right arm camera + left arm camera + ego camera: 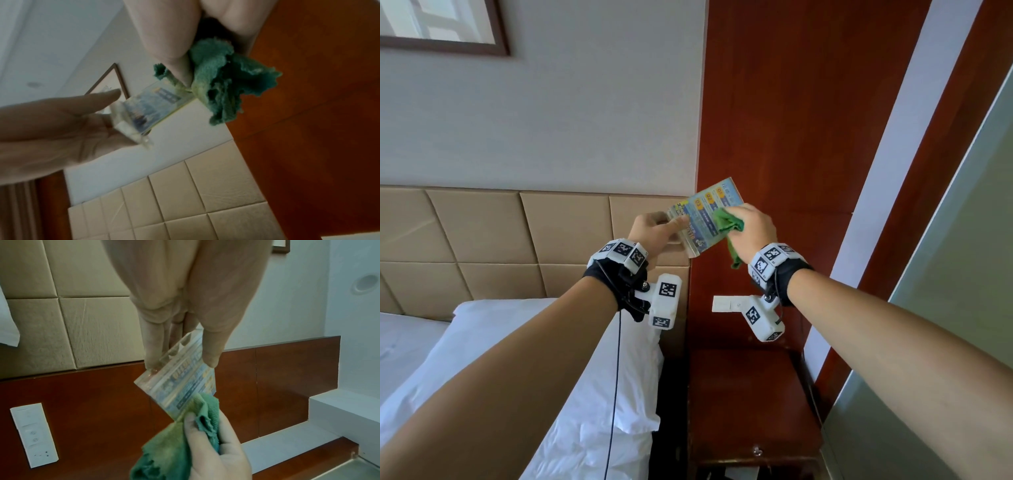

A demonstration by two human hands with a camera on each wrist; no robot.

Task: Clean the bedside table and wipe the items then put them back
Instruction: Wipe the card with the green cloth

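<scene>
The left hand (654, 229) is pinching the sign (703, 216) while the right hand (751, 228), clutching the cloth (727, 222), is wiping it; returning it to the worktop (750, 394) is pending.

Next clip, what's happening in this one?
A person is wiping a bedside item. The left hand holds a clear acrylic sign with a colourful printed card up in the air, pinched at its base. The right hand grips a bunched green cloth and presses it against the sign's printed face. The wooden bedside table stands below; its visible top looks bare.
</scene>
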